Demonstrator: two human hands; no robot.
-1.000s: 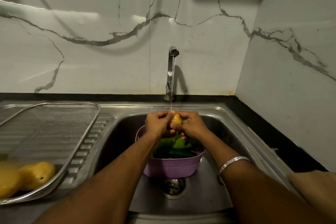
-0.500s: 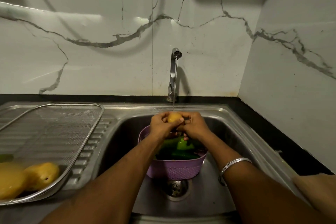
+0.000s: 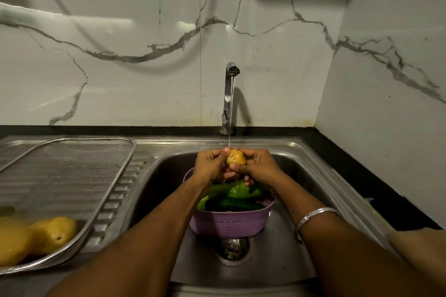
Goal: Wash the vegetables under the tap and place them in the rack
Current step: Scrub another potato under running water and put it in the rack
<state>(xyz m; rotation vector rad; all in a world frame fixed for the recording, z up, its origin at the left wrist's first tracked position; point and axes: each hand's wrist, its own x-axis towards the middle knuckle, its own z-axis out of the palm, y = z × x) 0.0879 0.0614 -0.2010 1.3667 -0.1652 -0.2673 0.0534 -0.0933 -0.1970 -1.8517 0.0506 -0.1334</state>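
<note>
A small yellow potato [image 3: 236,157] is held between my left hand [image 3: 209,167] and my right hand [image 3: 260,166], right under a thin stream of water from the steel tap [image 3: 229,94]. Below my hands a purple basket [image 3: 229,223] stands in the sink [image 3: 299,176] over the drain and holds green vegetables [image 3: 237,194]. On the left drainboard lies a wire mesh rack [image 3: 72,176] with two yellow potatoes [image 3: 52,234] at its near corner.
Marble wall tiles rise behind the sink and on the right. A black counter strip [image 3: 376,190] runs along the right side. The drain [image 3: 233,248] shows just in front of the basket. A silver bangle [image 3: 313,216] sits on my right wrist.
My hands have turned the potato under the water, so more of it shows between my fingers. The hands stay over the basket.
</note>
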